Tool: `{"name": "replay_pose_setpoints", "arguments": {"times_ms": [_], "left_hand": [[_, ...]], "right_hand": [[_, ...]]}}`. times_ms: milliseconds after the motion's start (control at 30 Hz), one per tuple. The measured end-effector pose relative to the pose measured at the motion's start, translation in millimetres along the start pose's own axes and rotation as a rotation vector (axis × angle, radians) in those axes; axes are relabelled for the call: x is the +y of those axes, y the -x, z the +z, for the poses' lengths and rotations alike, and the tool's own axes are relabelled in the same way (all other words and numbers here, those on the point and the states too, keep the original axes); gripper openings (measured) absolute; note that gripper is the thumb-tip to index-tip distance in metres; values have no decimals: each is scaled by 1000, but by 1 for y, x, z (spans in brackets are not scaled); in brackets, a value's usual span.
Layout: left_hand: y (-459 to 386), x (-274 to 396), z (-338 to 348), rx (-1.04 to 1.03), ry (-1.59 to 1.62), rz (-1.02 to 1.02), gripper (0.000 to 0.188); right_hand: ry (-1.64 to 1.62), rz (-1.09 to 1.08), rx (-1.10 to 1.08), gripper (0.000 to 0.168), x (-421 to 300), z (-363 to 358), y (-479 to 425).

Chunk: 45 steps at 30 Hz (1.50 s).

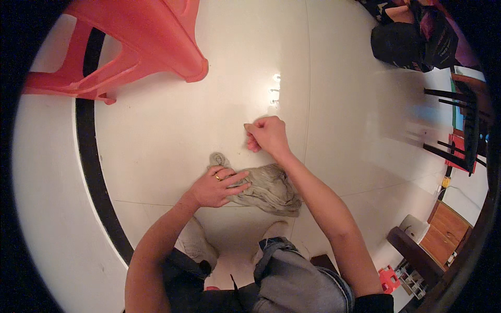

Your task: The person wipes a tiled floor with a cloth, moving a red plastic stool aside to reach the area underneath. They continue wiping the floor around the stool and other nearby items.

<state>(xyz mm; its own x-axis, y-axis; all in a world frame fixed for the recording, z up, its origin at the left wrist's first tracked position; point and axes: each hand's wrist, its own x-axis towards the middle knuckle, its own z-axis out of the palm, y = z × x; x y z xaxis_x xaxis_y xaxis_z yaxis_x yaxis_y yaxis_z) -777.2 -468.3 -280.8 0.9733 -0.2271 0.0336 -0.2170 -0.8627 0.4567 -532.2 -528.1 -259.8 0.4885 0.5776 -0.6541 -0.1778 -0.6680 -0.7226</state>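
Observation:
A crumpled grey-beige cloth [266, 187] lies on the pale tiled floor [168, 129] before my feet. My left hand [219, 187], with a ring on one finger, rests on the cloth's left end, fingers spread over it. A small bunched end of the cloth pokes out above that hand. Beyond the cloth, my right hand [268, 135] is at the floor with its fingers curled and the thumb against the index finger. Whether something small is pinched there I cannot tell. My right forearm passes over the cloth's right side.
A red plastic stool [145, 35] stands at the upper left, near a black floor strip [87, 129]. Dark bags [397, 45] sit at the upper right. Black-legged furniture [471, 133] is at the right, with a wooden cabinet [446, 231] below it.

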Motion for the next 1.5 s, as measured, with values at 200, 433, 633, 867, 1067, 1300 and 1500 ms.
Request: {"name": "replay_pose_setpoints", "arguments": {"times_ms": [200,433,633,867,1067,1300,1500], "left_hand": [[-1,-1,-3,-16,5,-6,79],[2,0,2,7,14,1,81],[1,4,4,14,17,-6,76],[3,0,5,21,-8,-3,77],[0,-2,0,1,7,4,77],[4,2,0,-46,55,-32,76],[-11,5,-25,-31,143,-5,66]], "right_hand": [[96,93,-49,30,37,-16,49],[463,-280,-34,33,55,14,27],[508,-128,-108,32,37,-5,43],[515,-207,-142,33,34,2,40],[407,-101,-125,30,29,18,36],[444,-227,-72,31,41,-5,76],[901,-784,-111,49,93,-48,155]]}}
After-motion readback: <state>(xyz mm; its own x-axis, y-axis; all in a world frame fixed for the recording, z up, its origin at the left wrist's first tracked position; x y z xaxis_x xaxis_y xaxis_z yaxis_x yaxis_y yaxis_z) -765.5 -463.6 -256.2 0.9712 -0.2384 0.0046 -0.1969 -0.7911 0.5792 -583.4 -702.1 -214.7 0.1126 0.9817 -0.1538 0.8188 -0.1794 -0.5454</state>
